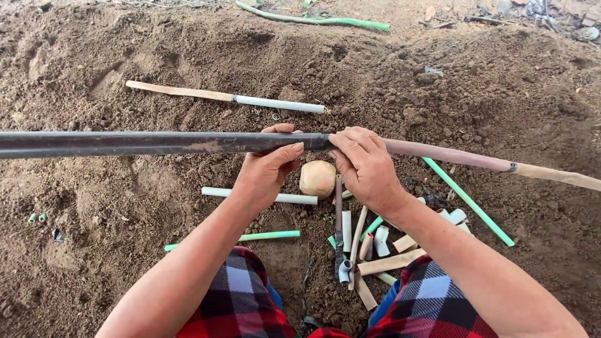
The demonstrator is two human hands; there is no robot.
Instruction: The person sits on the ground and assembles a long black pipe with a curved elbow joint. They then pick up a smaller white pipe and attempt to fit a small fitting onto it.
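Note:
A long dark pipe (pixel 125 143) runs level across the view from the left edge to the middle. There it meets a pinkish, dirt-coated pipe (pixel 451 155) that goes on to the right edge. My left hand (pixel 266 169) is wrapped around the dark pipe's end from below. My right hand (pixel 363 166) grips the start of the pinkish pipe, right at the joint. The two hands nearly touch. A round tan ball of tape or clay (pixel 317 179) lies on the soil just below them.
Loose brown soil (pixel 94 206) all around. A white and tan pipe (pixel 225 97) lies beyond the hands. A white pipe piece (pixel 213 191), green rods (pixel 469 203) and several short pipe offcuts and fittings (pixel 369 250) lie between my knees. A green hose (pixel 313 20) is at the top.

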